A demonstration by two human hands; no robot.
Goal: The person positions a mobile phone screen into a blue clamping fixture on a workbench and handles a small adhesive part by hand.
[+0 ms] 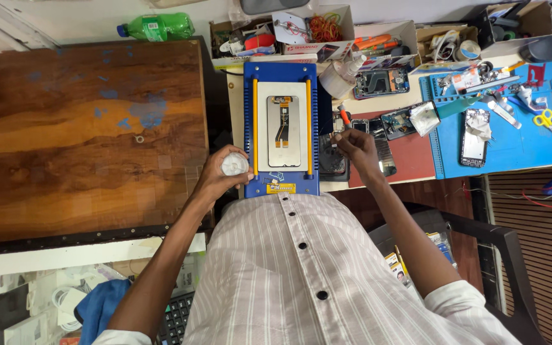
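White round object cupped in left hand; right hand pinching something too small to tell.
Left fingers curl shut around the object, just left of the blue fixture, which holds a phone screen face down between yellow rails. Right fingertips press together over phone parts on the red mat. White bottle stands beyond; blue mat with tools sits further right, wooden board left.

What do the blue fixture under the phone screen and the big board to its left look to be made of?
The blue fixture looks like painted metal or hard plastic: even matte colour, ribbed side edges, two yellow rails; the picture cannot settle which. The board looks like varnished wood: streaky brown grain, slight sheen, blue paint smears.
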